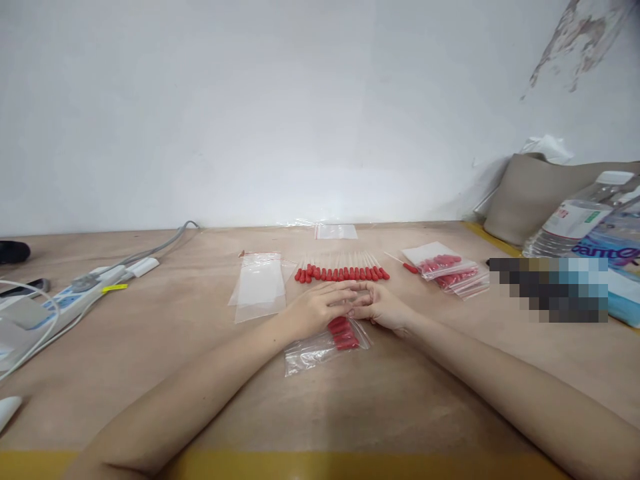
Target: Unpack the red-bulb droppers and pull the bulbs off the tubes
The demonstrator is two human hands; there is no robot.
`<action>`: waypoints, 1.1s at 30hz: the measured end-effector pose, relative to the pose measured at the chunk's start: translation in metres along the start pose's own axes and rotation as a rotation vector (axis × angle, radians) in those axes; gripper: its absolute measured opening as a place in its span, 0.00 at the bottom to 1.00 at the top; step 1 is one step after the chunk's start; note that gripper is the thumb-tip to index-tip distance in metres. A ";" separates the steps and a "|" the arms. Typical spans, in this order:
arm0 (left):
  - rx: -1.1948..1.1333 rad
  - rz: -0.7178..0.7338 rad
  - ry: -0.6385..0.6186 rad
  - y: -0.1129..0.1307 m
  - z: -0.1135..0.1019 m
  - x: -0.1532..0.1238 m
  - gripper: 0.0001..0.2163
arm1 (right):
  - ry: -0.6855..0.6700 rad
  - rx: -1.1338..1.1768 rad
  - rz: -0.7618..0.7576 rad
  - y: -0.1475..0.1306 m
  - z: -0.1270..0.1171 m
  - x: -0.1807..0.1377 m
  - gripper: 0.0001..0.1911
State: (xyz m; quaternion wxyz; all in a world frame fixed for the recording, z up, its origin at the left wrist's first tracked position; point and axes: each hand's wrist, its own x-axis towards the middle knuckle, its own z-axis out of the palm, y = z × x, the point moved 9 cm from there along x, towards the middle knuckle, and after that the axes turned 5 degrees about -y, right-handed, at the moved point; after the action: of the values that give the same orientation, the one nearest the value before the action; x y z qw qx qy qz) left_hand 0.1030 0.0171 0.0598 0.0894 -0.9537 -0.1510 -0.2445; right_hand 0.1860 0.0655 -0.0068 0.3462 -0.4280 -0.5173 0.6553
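Note:
A clear zip bag (306, 358) lies on the table close in front of me, with several red swab tips (344, 333) showing at its right part. My left hand (320, 305) is over the bag's far edge, its fingers bent towards the other hand. Opposite it, my right hand (383, 307) has thumb and fingers pinched at the same edge. The fingertips of both hands meet there and partly hide what is between them. Just beyond the hands, red-tipped swabs (343, 274) lie in a row, white sticks pointing away.
Flat zip bags (261, 287) lie left of the row, and another bag (336, 231) is by the wall. Filled bags (453, 273) and a loose swab (410, 268) are at the right. A power strip (75, 300) with cables stands left; a water bottle (570, 220) stands right.

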 end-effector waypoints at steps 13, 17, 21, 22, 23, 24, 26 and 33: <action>0.325 0.282 -0.148 0.017 0.010 -0.001 0.07 | 0.000 -0.044 0.042 0.008 0.007 0.002 0.23; 0.265 0.256 -0.263 0.017 0.013 0.001 0.09 | 0.050 -0.055 0.006 0.010 0.008 0.006 0.23; 0.238 0.223 -0.260 0.012 0.009 -0.001 0.11 | 0.127 -0.109 -0.054 0.006 -0.002 0.006 0.21; 0.237 0.205 -0.239 0.009 0.007 -0.002 0.11 | 0.118 -0.119 -0.069 0.005 -0.003 0.005 0.20; 0.236 0.188 -0.217 0.006 0.004 -0.003 0.11 | 0.095 -0.131 -0.090 0.003 -0.003 0.005 0.19; 0.237 0.176 -0.198 0.003 0.002 -0.004 0.10 | 0.069 -0.151 -0.122 0.000 -0.003 0.005 0.17; 0.242 0.160 -0.177 0.000 -0.001 -0.005 0.10 | 0.029 -0.220 -0.189 -0.005 -0.003 0.006 0.12; 0.060 -0.121 -0.169 0.000 -0.010 -0.001 0.10 | -0.094 -0.542 -0.410 -0.016 0.007 0.007 0.08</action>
State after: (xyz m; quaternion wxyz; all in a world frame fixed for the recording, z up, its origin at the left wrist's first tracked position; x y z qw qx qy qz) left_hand 0.0977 0.0139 0.0680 0.0901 -0.9568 -0.2228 -0.1635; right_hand 0.1773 0.0726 0.0085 0.3201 -0.3607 -0.7633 0.4298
